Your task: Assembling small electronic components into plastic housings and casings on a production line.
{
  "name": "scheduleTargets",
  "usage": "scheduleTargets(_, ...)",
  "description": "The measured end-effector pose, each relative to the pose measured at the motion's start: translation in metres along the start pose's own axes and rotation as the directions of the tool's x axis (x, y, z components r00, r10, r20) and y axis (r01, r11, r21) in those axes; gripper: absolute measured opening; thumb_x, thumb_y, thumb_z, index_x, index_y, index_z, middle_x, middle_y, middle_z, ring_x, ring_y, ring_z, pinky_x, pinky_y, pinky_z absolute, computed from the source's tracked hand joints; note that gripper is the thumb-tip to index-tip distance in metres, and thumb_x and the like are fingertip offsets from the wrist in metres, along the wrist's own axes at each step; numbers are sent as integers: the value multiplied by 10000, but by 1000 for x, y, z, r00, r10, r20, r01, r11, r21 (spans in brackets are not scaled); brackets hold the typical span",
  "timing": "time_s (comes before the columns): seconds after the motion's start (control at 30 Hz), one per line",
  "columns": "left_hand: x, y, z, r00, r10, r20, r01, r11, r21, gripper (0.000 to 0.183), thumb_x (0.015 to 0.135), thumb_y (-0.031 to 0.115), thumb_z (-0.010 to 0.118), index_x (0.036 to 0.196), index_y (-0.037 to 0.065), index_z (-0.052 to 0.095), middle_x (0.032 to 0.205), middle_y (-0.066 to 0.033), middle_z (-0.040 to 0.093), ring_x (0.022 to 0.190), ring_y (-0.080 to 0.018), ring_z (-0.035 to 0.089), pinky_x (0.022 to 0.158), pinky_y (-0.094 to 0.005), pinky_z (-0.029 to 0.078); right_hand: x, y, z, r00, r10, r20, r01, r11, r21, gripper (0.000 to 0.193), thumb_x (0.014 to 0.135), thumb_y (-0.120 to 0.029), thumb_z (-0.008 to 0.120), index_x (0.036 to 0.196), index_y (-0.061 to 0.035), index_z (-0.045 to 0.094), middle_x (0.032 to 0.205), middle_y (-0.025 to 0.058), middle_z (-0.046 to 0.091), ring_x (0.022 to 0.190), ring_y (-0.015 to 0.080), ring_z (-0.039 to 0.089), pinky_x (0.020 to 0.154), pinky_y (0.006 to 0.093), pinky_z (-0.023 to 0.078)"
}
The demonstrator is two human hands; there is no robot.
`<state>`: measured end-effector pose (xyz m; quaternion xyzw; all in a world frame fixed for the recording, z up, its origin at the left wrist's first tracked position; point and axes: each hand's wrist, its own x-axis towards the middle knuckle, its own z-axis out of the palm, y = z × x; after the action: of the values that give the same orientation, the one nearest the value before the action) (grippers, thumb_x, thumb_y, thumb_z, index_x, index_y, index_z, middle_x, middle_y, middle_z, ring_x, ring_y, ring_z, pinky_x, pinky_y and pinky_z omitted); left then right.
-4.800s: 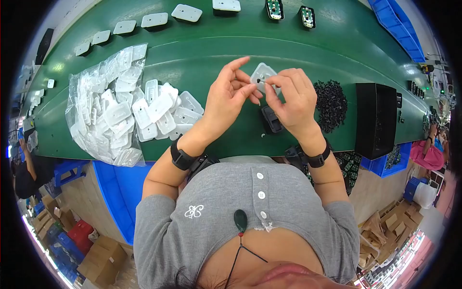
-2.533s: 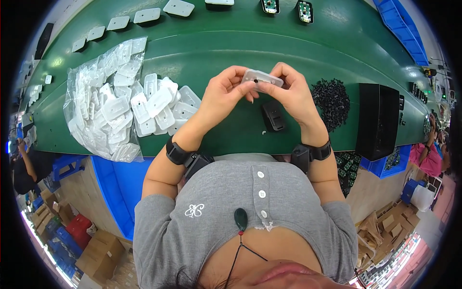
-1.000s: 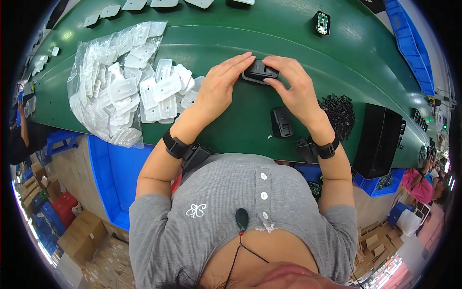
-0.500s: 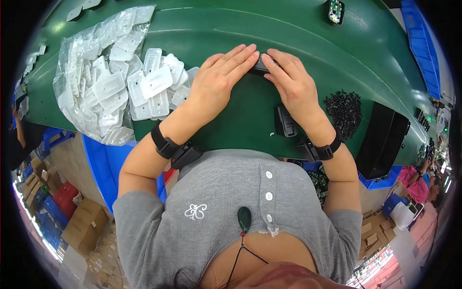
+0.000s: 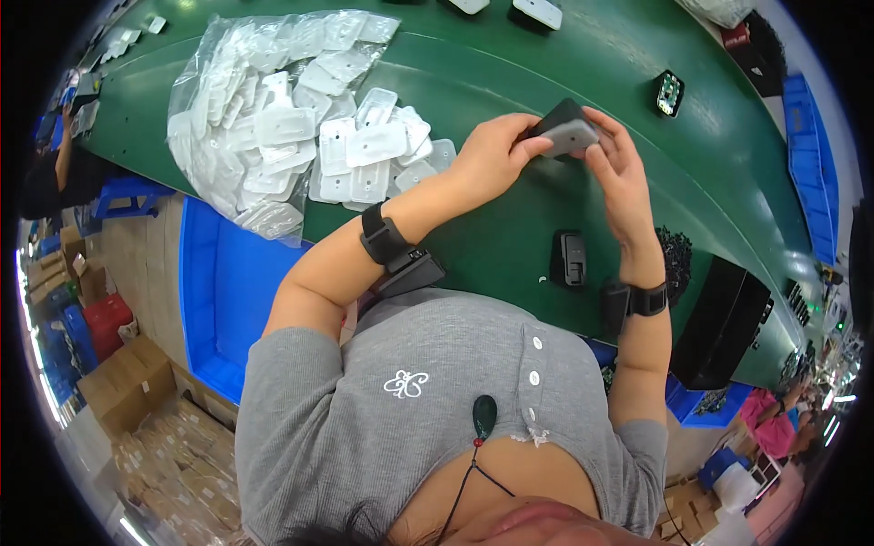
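Note:
Above the green table, a black plastic case point(image 5: 557, 114) with a pale translucent plate point(image 5: 572, 138) on its face is tilted up between my two hands. My left hand point(image 5: 499, 156) grips its left side, thumb against the plate. At the right end, my right hand point(image 5: 621, 177) pinches the case between thumb and fingers. Nearer to me lies a black plastic housing point(image 5: 572, 257) with a recess. Left of my hands, loose translucent plates point(image 5: 375, 144) are heaped beside a clear plastic bag point(image 5: 241, 136) full of them.
Small black parts point(image 5: 675, 259) are piled beside my right wrist, next to a black box point(image 5: 719, 329). Farther off lies an open case with a green circuit board point(image 5: 669, 93). White-faced cases point(image 5: 537, 13) sit at the far side. Blue bins point(image 5: 218, 300) stand below the table's edge.
Both hands have lifted the black case off the table and tipped it, so its pale plate now shows. The view has shifted, moving the table's contents across the picture.

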<state>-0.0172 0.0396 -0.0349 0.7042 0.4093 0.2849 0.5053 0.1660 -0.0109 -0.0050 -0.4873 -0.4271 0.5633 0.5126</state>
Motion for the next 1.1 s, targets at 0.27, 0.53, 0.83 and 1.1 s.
scheduleTargets(0.27,-4,1,-16,996,-89,10,88,942,-325,343,885,222,633,1120,-24,593,911,-110,653,812,-188,624,705,-288,489,30,3,10,989,-103,-103,95,992,-80,358,910,-116,600,1230,13,506,1139,67,579,1076,147,527,946,282,400)
scheduleTargets(0.53,-56,6,-101,902,391,-181,-139,662,737,424,762,200,713,1122,15,585,1070,-114,574,969,-304,525,833,-398,436,129,-6,-73,980,-162,-115,52,765,-642,280,927,-154,550,1178,-39,598,1006,42,639,933,124,560,854,257,434)
scheduleTargets(0.83,-89,-9,-126,975,130,-180,74,576,814,501,730,212,733,1154,13,555,1081,-137,545,1003,-321,488,865,-410,413,164,-13,-97,996,20,-87,-80,623,-778,319,923,-214,558,1181,-30,596,1031,71,649,939,157,572,851,285,440)
scheduleTargets(1.1,-81,-11,-122,958,149,-245,104,616,780,431,736,148,749,1104,25,561,1062,-156,545,920,-346,505,807,-405,428,141,-16,-119,961,-271,-63,94,530,-843,292,907,-219,592,1134,-37,625,990,62,648,876,150,566,794,274,448)
